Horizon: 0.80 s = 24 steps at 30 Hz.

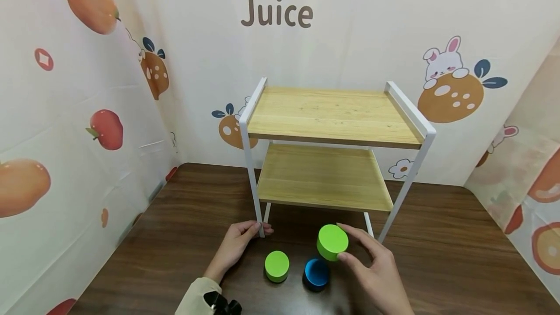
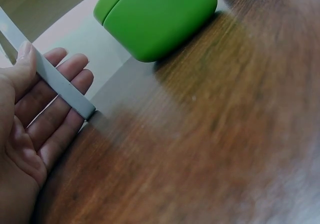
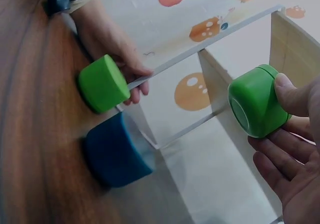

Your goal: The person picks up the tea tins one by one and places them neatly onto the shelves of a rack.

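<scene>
My left hand (image 1: 238,242) pinches the foot of the white front left leg (image 2: 60,86) of a two-tier shelf, thumb on one side and fingers behind. My right hand (image 1: 374,266) holds a round green lidded jar (image 3: 257,103) between thumb and fingers, raised off the table in front of the shelf. A second green jar (image 1: 277,264) stands on the table close to the left hand; its lid seam shows in the left wrist view. Beside it sits a blue round container (image 1: 317,273) with a hollow top, just below the held jar in the head view.
The shelf has a wooden upper board (image 1: 332,113) and lower board (image 1: 323,176) on a white metal frame. It stands on a dark wooden table (image 1: 175,227). Printed cloth (image 1: 350,23) hangs behind and at both sides.
</scene>
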Available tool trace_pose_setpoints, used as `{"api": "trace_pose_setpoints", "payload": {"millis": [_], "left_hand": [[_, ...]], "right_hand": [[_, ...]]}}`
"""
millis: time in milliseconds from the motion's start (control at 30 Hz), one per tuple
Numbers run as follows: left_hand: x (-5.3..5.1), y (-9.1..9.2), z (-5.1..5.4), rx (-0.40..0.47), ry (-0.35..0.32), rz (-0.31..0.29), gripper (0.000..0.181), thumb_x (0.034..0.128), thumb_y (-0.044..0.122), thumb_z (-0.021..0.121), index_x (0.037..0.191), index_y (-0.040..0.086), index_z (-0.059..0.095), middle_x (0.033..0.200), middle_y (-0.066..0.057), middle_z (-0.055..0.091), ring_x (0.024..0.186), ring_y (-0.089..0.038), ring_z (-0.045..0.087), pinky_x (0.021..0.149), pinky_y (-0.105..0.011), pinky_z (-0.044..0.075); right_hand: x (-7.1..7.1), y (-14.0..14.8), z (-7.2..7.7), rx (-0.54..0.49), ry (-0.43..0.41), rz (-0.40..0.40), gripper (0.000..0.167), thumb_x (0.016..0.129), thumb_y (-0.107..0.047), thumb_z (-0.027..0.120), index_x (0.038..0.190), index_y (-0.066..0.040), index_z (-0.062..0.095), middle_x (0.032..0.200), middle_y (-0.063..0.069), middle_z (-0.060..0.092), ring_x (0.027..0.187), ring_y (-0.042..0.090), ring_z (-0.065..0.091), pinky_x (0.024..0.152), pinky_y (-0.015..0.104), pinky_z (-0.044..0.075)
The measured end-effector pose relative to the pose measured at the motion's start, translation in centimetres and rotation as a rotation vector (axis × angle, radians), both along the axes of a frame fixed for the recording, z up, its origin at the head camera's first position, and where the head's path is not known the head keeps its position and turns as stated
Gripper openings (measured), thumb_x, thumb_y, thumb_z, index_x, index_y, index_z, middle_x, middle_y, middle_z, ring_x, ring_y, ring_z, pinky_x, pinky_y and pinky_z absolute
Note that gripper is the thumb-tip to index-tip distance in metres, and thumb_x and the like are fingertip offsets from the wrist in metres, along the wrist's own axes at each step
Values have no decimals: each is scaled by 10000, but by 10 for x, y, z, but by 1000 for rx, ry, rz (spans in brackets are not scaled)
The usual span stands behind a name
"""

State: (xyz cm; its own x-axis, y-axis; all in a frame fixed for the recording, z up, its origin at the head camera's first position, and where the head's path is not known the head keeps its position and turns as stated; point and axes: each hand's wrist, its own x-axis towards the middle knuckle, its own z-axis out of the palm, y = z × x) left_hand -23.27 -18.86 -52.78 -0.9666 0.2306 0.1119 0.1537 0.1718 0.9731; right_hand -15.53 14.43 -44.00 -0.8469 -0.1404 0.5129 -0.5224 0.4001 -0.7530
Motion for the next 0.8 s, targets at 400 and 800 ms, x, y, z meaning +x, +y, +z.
{"api": "trace_pose_setpoints", "payload": {"millis": [400, 800], "left_hand": [[1, 0, -1, 0, 4, -2, 385, 1130, 269, 505, 1226, -6, 756, 1181, -166, 792, 1173, -30, 704, 1042, -171, 486], [0, 0, 0, 4, 9, -3, 379, 1128, 269, 509, 1223, -1, 758, 1170, -158, 797, 1181, -54, 710, 1046, -180, 490]], "right_hand": [[-8, -7, 20, 22, 14, -1, 554, 880, -30, 836, 1379, -217, 685, 1283, -19, 743, 1149, -10, 658, 1001, 75, 460], [-12, -16, 24, 34, -37, 56, 508, 907, -98, 828, 1376, -234, 689, 1293, -83, 736, 1197, 16, 653, 1023, 94, 446]]}}
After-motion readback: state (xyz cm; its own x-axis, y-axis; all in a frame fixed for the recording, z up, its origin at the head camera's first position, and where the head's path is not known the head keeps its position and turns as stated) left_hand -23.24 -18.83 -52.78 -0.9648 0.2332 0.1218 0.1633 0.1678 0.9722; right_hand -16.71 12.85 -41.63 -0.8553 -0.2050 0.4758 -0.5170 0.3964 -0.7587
